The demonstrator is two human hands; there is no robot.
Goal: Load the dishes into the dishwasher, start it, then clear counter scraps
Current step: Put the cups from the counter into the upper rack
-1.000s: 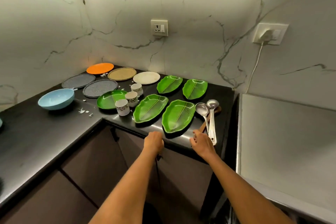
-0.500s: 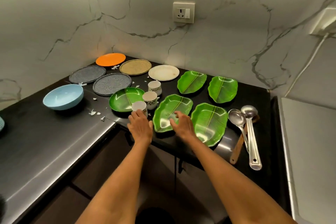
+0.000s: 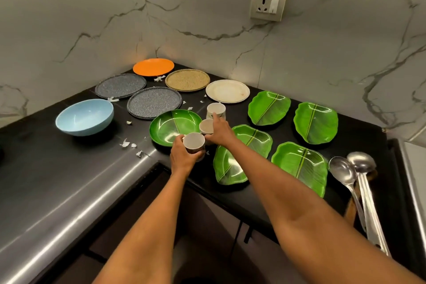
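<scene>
Left hand [image 3: 184, 157] grip curled round near cup [image 3: 194, 143]; right hand [image 3: 219, 134] fingers spread, touching middle cup [image 3: 206, 126]. Cups look light, breakable: hold by wall.

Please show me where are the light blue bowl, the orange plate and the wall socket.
light blue bowl [image 3: 84, 116]: head view, on its inner bottom.
orange plate [image 3: 153, 66]: head view, on the middle of its flat face.
wall socket [image 3: 268, 4]: head view, on its front plate.
</scene>
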